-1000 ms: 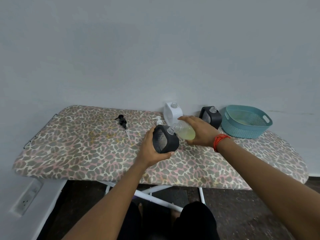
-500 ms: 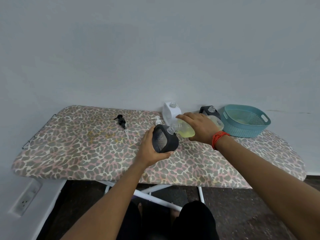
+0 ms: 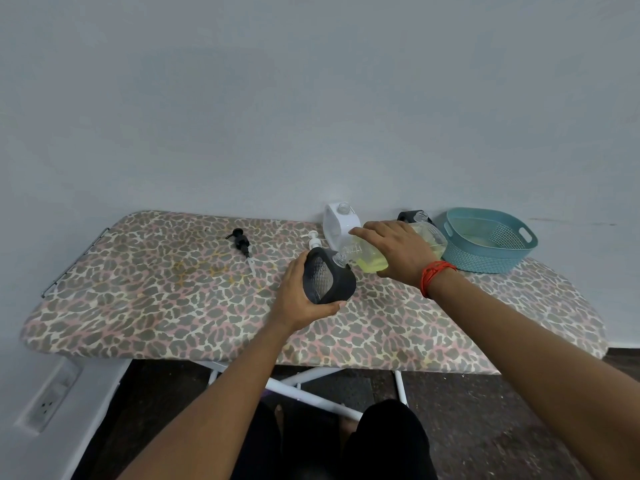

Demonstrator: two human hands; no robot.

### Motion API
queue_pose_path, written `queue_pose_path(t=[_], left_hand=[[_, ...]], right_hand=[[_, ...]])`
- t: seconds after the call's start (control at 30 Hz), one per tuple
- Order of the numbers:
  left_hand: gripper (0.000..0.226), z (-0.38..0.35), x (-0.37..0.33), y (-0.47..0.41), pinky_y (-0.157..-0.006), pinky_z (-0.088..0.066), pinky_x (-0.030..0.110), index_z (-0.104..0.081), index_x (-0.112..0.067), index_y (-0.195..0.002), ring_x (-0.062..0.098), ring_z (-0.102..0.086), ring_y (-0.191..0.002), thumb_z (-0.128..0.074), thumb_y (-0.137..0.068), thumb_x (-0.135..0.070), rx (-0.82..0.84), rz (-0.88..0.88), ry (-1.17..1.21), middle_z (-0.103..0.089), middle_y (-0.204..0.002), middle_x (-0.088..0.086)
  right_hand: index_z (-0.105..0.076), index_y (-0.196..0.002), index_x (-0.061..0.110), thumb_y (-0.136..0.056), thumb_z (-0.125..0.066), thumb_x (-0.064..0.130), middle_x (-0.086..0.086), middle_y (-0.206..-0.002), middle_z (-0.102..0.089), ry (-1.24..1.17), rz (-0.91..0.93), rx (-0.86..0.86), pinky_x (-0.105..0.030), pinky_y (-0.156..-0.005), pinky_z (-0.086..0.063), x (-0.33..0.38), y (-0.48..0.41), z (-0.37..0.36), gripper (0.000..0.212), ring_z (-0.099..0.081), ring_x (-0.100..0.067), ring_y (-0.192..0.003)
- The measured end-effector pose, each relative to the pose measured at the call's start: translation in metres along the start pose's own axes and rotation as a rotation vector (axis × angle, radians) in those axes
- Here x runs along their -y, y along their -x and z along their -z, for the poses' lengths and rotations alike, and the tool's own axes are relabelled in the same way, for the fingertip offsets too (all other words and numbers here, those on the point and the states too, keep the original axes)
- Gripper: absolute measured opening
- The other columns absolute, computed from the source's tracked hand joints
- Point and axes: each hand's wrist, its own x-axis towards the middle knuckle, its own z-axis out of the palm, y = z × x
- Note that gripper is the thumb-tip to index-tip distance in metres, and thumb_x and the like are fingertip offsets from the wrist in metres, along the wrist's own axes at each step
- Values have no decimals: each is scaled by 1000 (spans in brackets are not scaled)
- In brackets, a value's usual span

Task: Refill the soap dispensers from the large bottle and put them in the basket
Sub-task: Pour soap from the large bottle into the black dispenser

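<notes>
On the leopard-print ironing board point(image 3: 156, 306), the teal basket point(image 3: 485, 268) is set at the far right. The large bottle point(image 3: 363, 261) of yellow soap is held tipped by the right hand point(image 3: 394, 251), fingers curled over it, with its neck at the open mouth of the black dispenser point(image 3: 329, 282). The dispenser is clasped in the left hand point(image 3: 294, 299). Pouring is judged under way. Next, the bottle must be righted and the black pump point(image 3: 242, 242), lying well to the left, refitted.

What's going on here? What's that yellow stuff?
A person is refilling soap. Their left hand holds a black soap dispenser, tilted, at the leopard-print ironing board. Their right hand tips a clear plastic bottle of yellow liquid, neck to the dispenser's opening. A white dispenser and a second black dispenser stand behind, pumps off. A black pump lies on the board. The teal plastic basket holds no dispensers yet.
</notes>
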Motion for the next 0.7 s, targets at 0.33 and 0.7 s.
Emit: queue_pose_path(t=[0.33,0.7], left_hand=[[121,0,1,-1,-111,-45,48,-31,-24,-155,14,-44,-138,-91,-57,-63,1,-25,-1,-43,-149,-7],[120,2,-3,1,-112,-44,46,-32,-22,-155,13,-44,-136,-89,-59,-67,-4,-41,0,-44,-147,-7]], right_hand=[[-44,-146,25,-57,-96,30,-8,-137,-57,41,13,-35,-50,-100,-47,-1,0,0,103,-58,-32,-119],[-44,-145,24,-58,-96,28,-9,-137,-57,68,13,-37,-51,-101,-47,-2,1,1,102,-58,-33,-119]])
